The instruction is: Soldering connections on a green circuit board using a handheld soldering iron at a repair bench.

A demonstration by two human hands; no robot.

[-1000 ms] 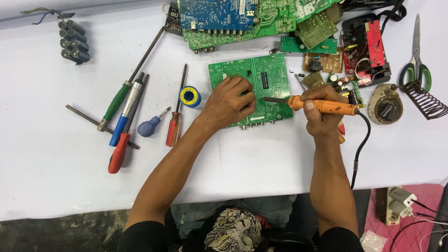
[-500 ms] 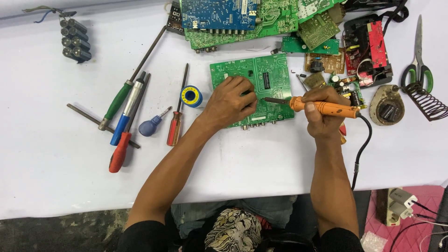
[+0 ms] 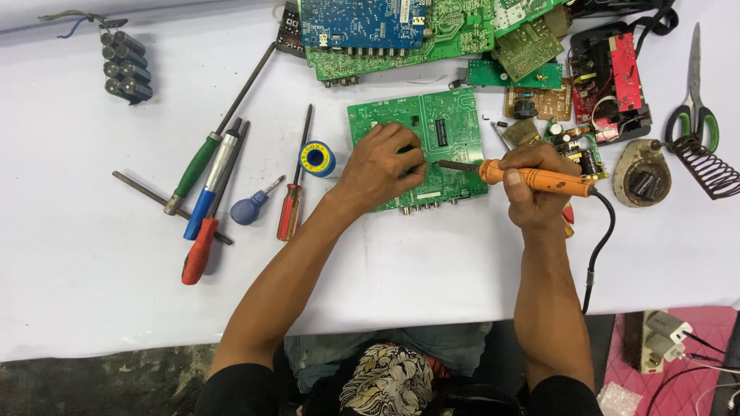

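Hands hold almost exactly where they were a half-second ago: barely any shift on either side. Right hand (image 3: 539,189) is clamped around the orange handle of the soldering iron (image 3: 532,177), fingers wrapped shut on it. That iron lies nearly level, long axis running left to right, its dark metal tip pointing left and sitting over the right part of the green circuit board (image 3: 447,131); the black cord drops away from the handle's right end and curls down toward the table edge. Left hand (image 3: 381,166) rests on the middle of the same board, fingers curled together against its surface; whether they pinch anything I cannot tell. The board itself lies flat on the white table (image 3: 92,308), just ahead of the person.

Outward now: left of the board sits a small blue spool of solder (image 3: 317,159), then a red-handled screwdriver (image 3: 290,208), a stubby blue screwdriver (image 3: 250,208) and longer drivers lying at a slant. Up top, a pile of boards (image 3: 401,31). Far right, the coiled iron stand (image 3: 705,166) sits empty, scissors (image 3: 694,100) just above it.
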